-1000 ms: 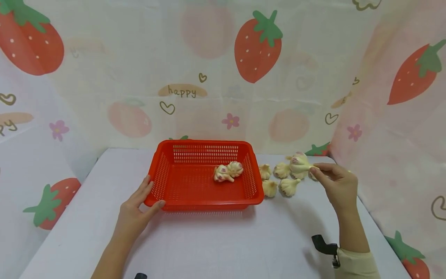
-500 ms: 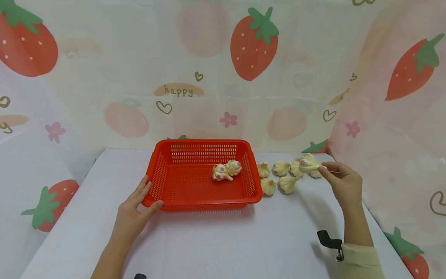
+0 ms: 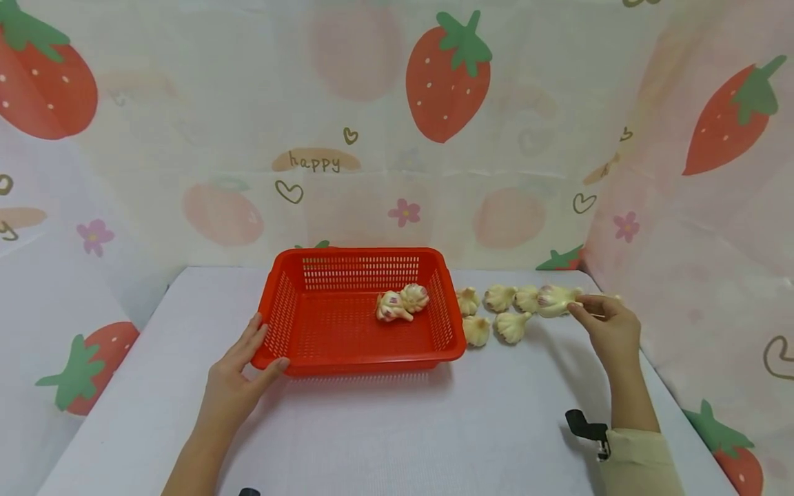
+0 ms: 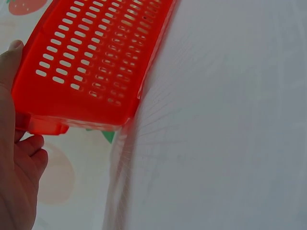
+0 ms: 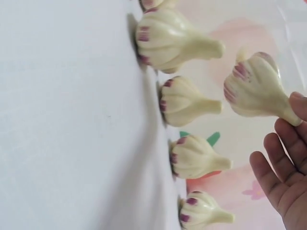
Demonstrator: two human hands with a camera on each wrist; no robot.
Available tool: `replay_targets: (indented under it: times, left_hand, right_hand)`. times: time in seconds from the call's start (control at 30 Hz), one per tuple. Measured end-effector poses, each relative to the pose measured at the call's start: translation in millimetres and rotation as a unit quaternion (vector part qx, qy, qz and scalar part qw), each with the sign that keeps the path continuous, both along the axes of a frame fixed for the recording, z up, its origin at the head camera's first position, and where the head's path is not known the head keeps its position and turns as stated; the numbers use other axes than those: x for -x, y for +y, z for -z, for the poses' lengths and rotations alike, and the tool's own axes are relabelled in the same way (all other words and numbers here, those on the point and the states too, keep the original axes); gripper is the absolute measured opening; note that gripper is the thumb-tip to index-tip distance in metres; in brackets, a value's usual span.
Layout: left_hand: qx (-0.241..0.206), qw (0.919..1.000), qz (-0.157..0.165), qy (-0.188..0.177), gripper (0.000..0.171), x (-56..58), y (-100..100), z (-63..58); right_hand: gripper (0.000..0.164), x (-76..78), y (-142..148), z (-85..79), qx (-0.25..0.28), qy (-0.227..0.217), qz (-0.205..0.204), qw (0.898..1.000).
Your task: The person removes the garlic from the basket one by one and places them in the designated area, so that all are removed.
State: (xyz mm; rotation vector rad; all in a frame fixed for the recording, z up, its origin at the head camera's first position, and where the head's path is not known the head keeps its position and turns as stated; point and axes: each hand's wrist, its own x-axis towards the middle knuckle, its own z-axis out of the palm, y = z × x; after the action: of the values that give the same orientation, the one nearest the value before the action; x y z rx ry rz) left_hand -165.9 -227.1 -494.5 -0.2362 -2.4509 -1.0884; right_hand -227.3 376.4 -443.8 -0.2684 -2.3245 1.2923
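Observation:
A red plastic basket [image 3: 347,361] stands on the white-covered table, with two garlic bulbs [image 3: 402,302] inside, right of its middle. My left hand [image 3: 232,382] grips its front-left corner; in the left wrist view the thumb lies over the rim [image 4: 45,103] and the fingers reach beneath it. Between thumb and fingertips, my right hand [image 3: 611,331] pinches a garlic bulb [image 5: 254,88] by its stem, at the right end of the back row. In the head view this held bulb overlaps another one behind it. The right wrist view shows it apart from the neighbouring bulbs.
Several loose garlic bulbs [image 3: 499,298] lie in two short rows right of the basket, the nearest close to its right wall. A strawberry-printed cloth [image 3: 372,89] hangs behind the table and along both sides.
My right hand has moved right with the pinched garlic bulb, then lowered it toward the right end of the back row. The left hand stays on the basket. The head view has shifted slightly.

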Motion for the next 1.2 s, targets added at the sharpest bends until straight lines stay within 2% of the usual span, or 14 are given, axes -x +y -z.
replay_targets:
  times: [0.17,0.47,0.77,1.2]
  left_hand:
    - [-0.001,1.0000,0.001,0.003,0.079,-0.5,0,-0.8]
    - [-0.004,1.0000,0.000,0.003,0.079,-0.5,0,0.3]
    - [-0.004,1.0000,0.000,-0.001,0.079,-0.4,0,0.2]
    - [-0.002,1.0000,-0.002,-0.001,0.079,-0.3,1,0.4]
  right_hand:
    - [0.040,3.1,2,10.1,-0.006,-0.007,-0.012,1.000]
    - [0.039,4.0,10,17.3,-0.102,-0.052,-0.020,0.993]
    - [0.041,7.3,18,32.6,-0.097,-0.086,-0.036,0.991]
    - [0.047,8.1,15,33.9,-0.099,-0.090,-0.030,0.991]
